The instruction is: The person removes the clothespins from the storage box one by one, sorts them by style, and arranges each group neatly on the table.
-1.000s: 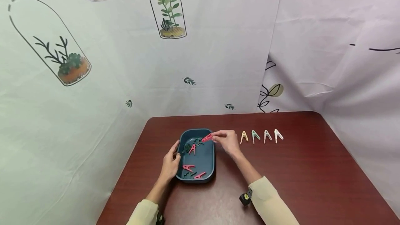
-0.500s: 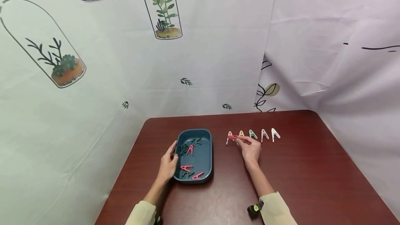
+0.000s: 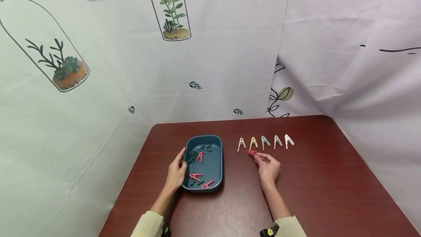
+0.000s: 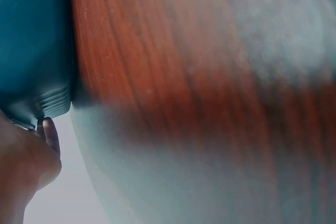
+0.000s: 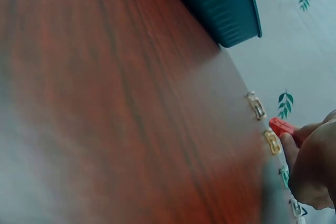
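Observation:
My right hand pinches a pinkish-red clothespin between thumb and fingertips, just in front of a row of clothespins. In the right wrist view the held red clothespin appears beside a yellow one. The row has a pale pink clothespin, a yellow one, a green one, a greyish-pink one and a white one. My left hand holds the left side of a dark blue plastic bin. Its thumb lies near the rim; part of the grip is hidden.
Inside the bin lie red clothespins and several dark green clip-like pieces, too small to tell exactly. The reddish-brown table extends right of the row. A printed cloth hangs behind the table.
My right hand has carried the red clothespin from the bin rightward to the row, then slightly nearer me. It uncovered the pale pink and yellow clothespins. My left hand stays at the bin.

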Demonstrator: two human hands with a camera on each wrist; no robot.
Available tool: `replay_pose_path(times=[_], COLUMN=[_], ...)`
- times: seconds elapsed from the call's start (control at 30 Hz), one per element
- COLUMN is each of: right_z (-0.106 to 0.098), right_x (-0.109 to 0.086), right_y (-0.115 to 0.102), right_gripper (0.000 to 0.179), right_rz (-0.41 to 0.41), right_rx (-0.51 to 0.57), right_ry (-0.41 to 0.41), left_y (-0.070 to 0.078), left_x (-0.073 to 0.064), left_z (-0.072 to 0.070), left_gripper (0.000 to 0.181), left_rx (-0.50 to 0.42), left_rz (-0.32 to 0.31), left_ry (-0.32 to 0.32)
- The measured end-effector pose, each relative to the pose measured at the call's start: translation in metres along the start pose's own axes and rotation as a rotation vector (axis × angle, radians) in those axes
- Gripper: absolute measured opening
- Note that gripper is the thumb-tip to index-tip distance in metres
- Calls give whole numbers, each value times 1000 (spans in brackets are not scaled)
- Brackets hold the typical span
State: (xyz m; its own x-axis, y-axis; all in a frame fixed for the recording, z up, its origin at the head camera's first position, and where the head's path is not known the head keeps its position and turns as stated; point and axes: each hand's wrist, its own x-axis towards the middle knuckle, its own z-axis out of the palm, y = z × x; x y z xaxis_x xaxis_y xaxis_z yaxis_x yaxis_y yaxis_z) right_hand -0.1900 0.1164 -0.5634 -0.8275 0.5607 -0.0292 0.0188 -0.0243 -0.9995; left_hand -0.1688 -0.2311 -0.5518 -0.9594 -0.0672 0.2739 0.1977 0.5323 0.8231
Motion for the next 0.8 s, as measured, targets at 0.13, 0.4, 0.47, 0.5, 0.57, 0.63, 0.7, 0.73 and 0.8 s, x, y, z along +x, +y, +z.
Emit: replay_pose_path(times=[0.13,0.4,0.47,0.5,0.57,0.63,0.7,0.73,0.8], right_z=[-1,0,-1,-1,-1,-2,-2,-3,-5], right_x=[-7,-17,-18,-18,-17,-16,-14,-13,-11], right_y=[3,3,2,3,3,3,5,5,6], right_gripper=[8,9,9,9,9,9,9,9,9], right_rz=[-29,-29,-23,-19,-16,-23,-29,-37,-43], right_rx=[-98,-64,-66,-72,-90,-117,-136,-141,-147], right_ry=[8,-84,-107,-117,-137,-160,-182,-196,-218], left_y=[1,3,3,3,3,2,2,1,1], left_x=[0,0,0,0,0,0,0,0,-1], left_z=[0,-2,-2,-2,-1,-1,-1,-1,-1], left_gripper=[62,63,63,63,63,63,64,64,65], left_rx=[-5,-32,-34,-32,-30,-25,-23,-24,-21], left_rz=[-3,-27,-29,-29,-26,-17,-8,-4,2], left_ry=[-4,-17,-18,-18,-14,-9,-5,-4,-4])
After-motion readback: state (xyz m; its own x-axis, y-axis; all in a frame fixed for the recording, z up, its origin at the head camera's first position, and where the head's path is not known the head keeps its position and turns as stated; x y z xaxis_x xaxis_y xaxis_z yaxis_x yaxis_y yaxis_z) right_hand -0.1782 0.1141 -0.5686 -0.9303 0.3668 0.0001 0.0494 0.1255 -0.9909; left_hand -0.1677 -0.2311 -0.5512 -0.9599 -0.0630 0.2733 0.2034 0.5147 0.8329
